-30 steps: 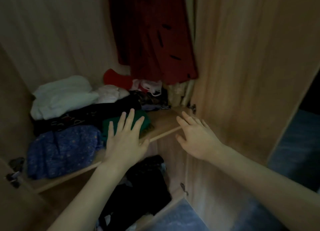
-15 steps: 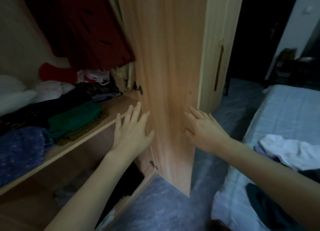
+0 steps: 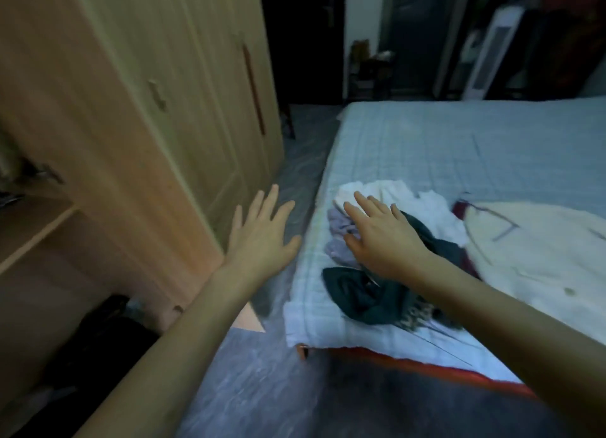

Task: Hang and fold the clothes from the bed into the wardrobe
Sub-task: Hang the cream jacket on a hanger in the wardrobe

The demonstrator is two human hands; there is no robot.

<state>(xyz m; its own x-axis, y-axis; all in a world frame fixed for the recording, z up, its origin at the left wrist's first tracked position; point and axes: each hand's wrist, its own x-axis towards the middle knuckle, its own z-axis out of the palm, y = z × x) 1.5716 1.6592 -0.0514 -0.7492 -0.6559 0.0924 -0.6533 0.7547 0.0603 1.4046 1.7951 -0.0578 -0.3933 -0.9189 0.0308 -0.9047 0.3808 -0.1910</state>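
A pile of clothes lies at the near left corner of the bed (image 3: 475, 149): a dark green garment (image 3: 364, 293), a lilac piece (image 3: 337, 241), a white piece (image 3: 410, 198) and a large cream garment (image 3: 541, 254). My right hand (image 3: 383, 237) hovers over the lilac and green pieces with its fingers spread and nothing in it. My left hand (image 3: 262, 234) is open in the air over the floor, between the bed and the wooden wardrobe door (image 3: 137, 136). The wardrobe shelf (image 3: 29, 221) shows at the far left edge.
A narrow strip of grey floor (image 3: 262, 372) runs between wardrobe and bed. Dark clothes (image 3: 98, 339) lie in the wardrobe's bottom compartment. A red bed frame edge (image 3: 410, 362) shows below the sheet. A dark doorway (image 3: 301, 37) and a white tower appliance (image 3: 492, 50) stand at the back.
The view has swung right from the wardrobe shelves to the bed. Both hands have left the wardrobe; the right hand now hovers over the clothes pile.
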